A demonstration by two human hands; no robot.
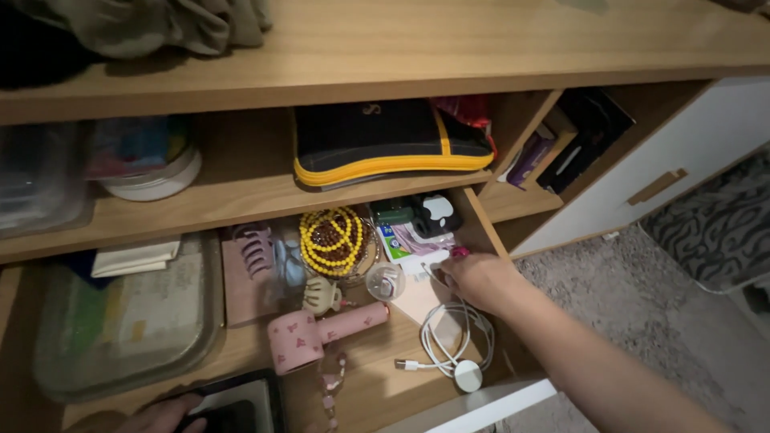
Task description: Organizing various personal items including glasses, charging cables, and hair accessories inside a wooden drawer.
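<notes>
My right hand (479, 281) reaches into the right side of an open wooden drawer (377, 385). Its fingers are curled over a pale card and the top of a coiled white cable (449, 337) that ends in a round white puck (468, 374). A small magenta thing (459, 251) shows at its fingertips; whether it is gripped is unclear. My left hand (160, 417) sits at the bottom edge, holding the rim of a flat black device (237, 405).
The drawer also holds a pink handled gadget (321, 330), yellow beads (330, 238), a pink hair claw (255, 248) and a clear lidded box (128, 321). A black and yellow pouch (385, 140) lies on the shelf above. A white cabinet door (682, 160) stands open at right.
</notes>
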